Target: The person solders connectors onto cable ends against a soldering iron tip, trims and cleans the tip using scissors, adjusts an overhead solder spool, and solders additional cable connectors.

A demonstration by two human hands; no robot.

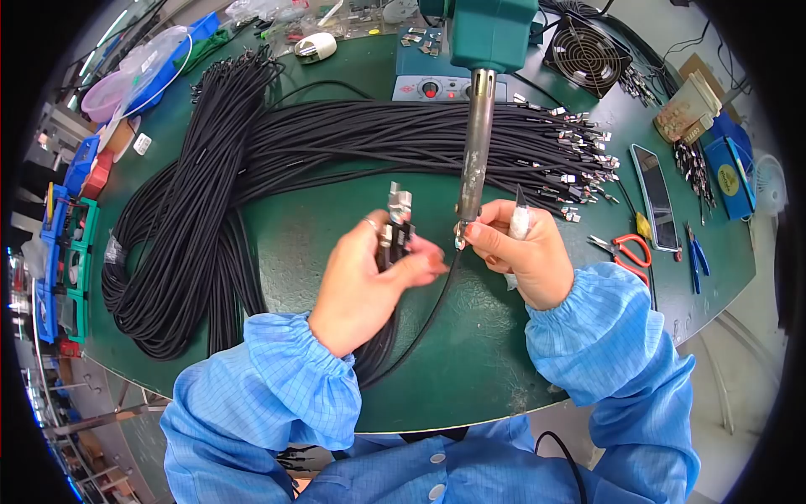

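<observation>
My left hand [369, 273] is wrapped round a bundle of black cables with metal connectors [400, 206]; its fingers are partly blurred. My right hand [525, 252] grips a white-wrapped tool with a dark pointed tip [520, 220], and its thumb and forefinger are at a small metal cable end [459, 233]. That end lies right by the lower tip of an upright metal tube [477, 143] under a green housing [494, 34]. From it a single black cable [432, 315] curves down towards the held bundle.
Behind my hands lie thick black cable bundles [336, 139]. A blue control box [420, 71] and a fan [588, 55] stand at the back. To the right are red-handled pliers [631, 249], a phone [656, 197] and blue cutters [697, 259]. Bins [81, 269] line the left edge.
</observation>
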